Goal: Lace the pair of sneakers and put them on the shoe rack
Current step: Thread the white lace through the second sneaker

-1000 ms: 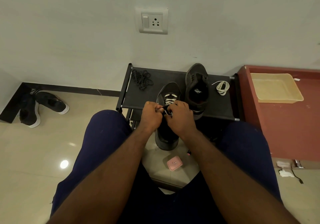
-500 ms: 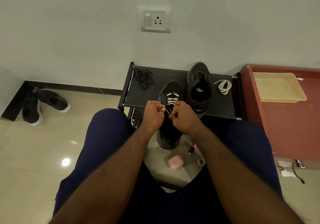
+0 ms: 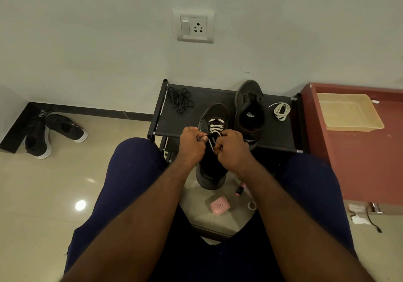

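White cord is what both hands are busy with. The sneaker [image 3: 214,116] lies with its toe over the front edge of the shoe rack [image 3: 277,137] and its heel hanging off toward the seated person. Its white lace [image 3: 216,127] already crosses the eyelets nearest the toe.

The right hand [image 3: 233,148] is clenched around a loose strand of that lace, pinching it just off the tongue. The left hand [image 3: 192,144] is curled tight on the sneaker at the eyelet row. Whether it also nips the other lace end, I cannot tell from where I stand.

The second sneaker [image 3: 248,111] rests on top of the rack, toe to the wall, with no lace in it. A coiled lace [image 3: 282,111] waits near the rack's right end, and a black tangle of cord [image 3: 180,99] lies at the rack's back left corner.

To my eye the sneaker is light, with a soft fabric upper that caves under a push, so it wants steadying at the eyelet flap while the cord is fed. The lace is limp and thin. It will flop and twist unless it is held right at its stiff tip, and it likely slides freely through the holes, so each crossing needs a snug pull. For lifting onto the rack, the heel collar or the firm sole looks like the surest hold.
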Motion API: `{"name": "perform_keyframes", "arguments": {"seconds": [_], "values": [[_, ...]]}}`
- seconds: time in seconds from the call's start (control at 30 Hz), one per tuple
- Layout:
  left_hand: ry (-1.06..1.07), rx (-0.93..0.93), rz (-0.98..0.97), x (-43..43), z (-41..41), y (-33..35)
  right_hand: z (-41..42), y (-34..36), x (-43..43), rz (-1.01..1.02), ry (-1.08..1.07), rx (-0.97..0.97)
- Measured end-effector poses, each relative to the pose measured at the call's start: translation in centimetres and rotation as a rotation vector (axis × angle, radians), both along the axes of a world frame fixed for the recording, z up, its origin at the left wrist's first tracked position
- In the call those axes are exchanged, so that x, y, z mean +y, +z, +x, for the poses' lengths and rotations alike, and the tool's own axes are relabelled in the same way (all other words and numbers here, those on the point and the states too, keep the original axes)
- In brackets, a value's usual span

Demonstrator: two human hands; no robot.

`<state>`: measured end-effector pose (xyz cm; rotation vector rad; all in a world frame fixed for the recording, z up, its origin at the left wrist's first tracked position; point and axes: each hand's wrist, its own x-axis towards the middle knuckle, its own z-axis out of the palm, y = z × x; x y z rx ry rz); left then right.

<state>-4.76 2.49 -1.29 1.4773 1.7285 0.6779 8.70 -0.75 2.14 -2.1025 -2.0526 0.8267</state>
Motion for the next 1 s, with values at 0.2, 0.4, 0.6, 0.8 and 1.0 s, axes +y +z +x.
{"name": "perform_keyframes", "arguments": {"seconds": [0.2,0.4,0.6,0.8,1.0], "values": [[0.019,-0.019,-0.025,0.2,0.1,0.0,-0.3,0.0,0.0,0.122,-0.071,0.064],[0.035,-0.026,-0.014,0.0,0.0,0.4,-1.4,-1.2,-0.2,0.145,-0.075,-0.018],[0.016,0.012,0.016,-0.1,0.1,0.8,-0.7,-1.6,-0.1,0.158,-0.073,0.082],[0.024,0.043,0.043,-0.1,0.3,1.4,0.5,-1.3,0.0,0.181,-0.121,0.235],[0.032,0.041,0.019,0.1,0.5,1.3,2.0,1.3,0.0,0.206,-0.151,0.406]]}}
